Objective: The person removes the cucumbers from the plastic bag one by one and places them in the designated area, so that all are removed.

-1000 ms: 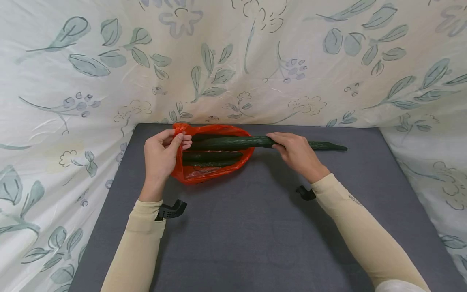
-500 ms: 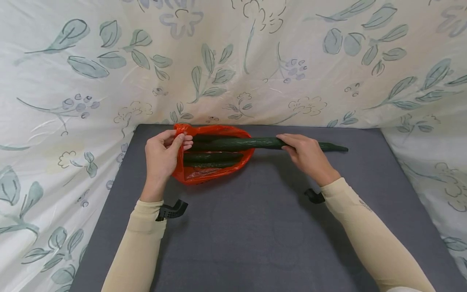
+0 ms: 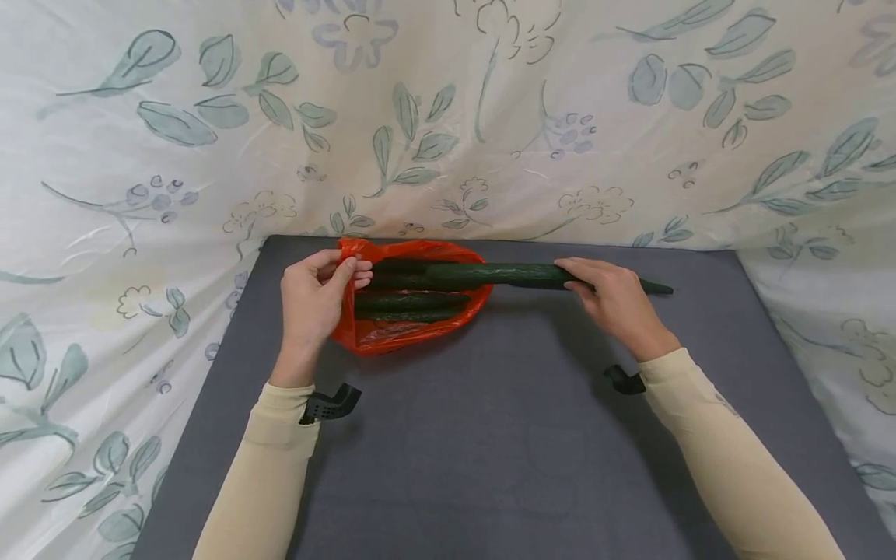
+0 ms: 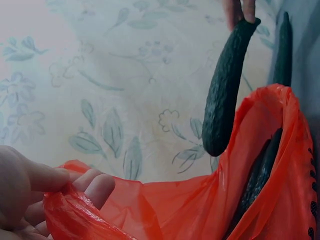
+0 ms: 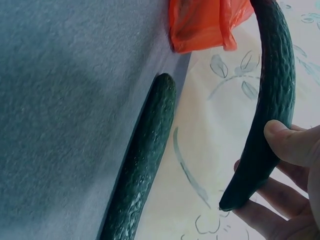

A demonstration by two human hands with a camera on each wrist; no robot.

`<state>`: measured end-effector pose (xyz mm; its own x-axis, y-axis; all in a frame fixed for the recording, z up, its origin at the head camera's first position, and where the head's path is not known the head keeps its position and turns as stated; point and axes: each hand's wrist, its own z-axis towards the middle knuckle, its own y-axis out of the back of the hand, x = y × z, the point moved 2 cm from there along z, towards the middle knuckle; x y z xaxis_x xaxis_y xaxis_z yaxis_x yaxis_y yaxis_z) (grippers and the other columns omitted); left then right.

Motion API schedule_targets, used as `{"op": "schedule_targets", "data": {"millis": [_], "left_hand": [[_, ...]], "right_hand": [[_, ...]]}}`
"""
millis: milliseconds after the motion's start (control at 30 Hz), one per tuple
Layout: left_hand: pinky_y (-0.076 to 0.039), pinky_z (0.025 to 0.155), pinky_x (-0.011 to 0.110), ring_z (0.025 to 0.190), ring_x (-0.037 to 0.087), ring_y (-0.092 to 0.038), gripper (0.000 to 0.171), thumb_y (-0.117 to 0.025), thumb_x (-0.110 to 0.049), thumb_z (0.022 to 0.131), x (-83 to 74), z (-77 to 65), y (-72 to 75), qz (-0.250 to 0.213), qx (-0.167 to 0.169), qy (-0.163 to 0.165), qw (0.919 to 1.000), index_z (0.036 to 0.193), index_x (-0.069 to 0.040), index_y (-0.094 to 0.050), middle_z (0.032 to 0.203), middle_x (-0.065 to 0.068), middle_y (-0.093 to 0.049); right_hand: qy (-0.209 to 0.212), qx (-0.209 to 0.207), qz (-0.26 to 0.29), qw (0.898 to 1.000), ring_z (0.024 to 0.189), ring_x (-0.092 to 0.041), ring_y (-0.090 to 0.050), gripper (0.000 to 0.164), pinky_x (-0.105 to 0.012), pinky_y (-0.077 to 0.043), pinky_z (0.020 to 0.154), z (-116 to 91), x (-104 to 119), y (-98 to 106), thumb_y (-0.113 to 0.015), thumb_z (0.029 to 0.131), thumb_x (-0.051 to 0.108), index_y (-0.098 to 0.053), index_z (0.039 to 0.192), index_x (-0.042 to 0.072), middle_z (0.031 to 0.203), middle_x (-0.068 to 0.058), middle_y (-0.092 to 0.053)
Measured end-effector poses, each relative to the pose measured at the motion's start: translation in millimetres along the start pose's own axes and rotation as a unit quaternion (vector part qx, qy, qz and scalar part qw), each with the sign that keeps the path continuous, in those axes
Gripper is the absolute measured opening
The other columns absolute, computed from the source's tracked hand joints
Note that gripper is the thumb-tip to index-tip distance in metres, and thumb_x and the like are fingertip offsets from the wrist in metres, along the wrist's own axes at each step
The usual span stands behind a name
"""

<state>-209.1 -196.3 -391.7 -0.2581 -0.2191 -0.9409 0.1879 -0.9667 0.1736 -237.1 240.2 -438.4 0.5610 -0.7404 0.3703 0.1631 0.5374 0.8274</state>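
My left hand (image 3: 315,303) pinches the gathered edge of a red plastic bag (image 3: 392,338), holding its mouth apart. Inside lie several dark green cucumbers (image 3: 406,302). My right hand (image 3: 619,299) holds another cucumber (image 3: 504,273) near its narrow end, fingers and thumb around it. In the left wrist view that cucumber (image 4: 225,95) hangs tilted, its rounded end just above the bag's rim (image 4: 280,90). From the head, this end overlaps the bag's opening. One more cucumber (image 5: 142,160) lies on the table beneath, partly hidden by the right hand in the head view.
The dark grey table (image 3: 476,435) reaches back to a floral curtain (image 3: 518,171), which also hangs along both sides. The bag rests close to the table's back edge. A black wrist mount (image 3: 332,403) sticks out from the left sleeve, another mount (image 3: 624,381) from the right.
My right hand has moved to the right with its cucumber, whose left end has slid from deep in the bag toward the opening. My left hand keeps its grip on the bag's edge.
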Motion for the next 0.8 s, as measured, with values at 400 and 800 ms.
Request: {"op": "schedule_targets", "data": {"millis": [400,800], "left_hand": [[-0.066,0.079,0.028,0.08,0.014,-0.08,0.024,-0.072,-0.006,0.106,1.5,-2.3,2.6,0.007,-0.001,-0.004,1.0,0.121,0.012,-0.075,0.103,0.023,-0.079],[-0.066,0.082,0.028,0.083,0.015,-0.08,0.025,-0.07,-0.006,0.107,1.9,-3.4,6.1,0.013,-0.006,-0.004,0.9999,0.125,0.01,-0.075,0.107,0.025,-0.079]], "right_hand": [[-0.005,-0.002,-0.015,1.0,0.12,-0.04,-0.071,0.055,-0.06,-0.062,0.091,-10,-9,13,-0.081,0.095,-0.003,-0.07,0.147,0.012,0.141,-0.015,-0.07],[0.006,-0.019,-0.034,0.999,0.112,-0.042,-0.074,0.053,-0.06,-0.064,0.085,-19,-17,30,-0.083,0.092,-0.005,-0.073,0.142,0.01,0.137,-0.017,-0.072]]}}
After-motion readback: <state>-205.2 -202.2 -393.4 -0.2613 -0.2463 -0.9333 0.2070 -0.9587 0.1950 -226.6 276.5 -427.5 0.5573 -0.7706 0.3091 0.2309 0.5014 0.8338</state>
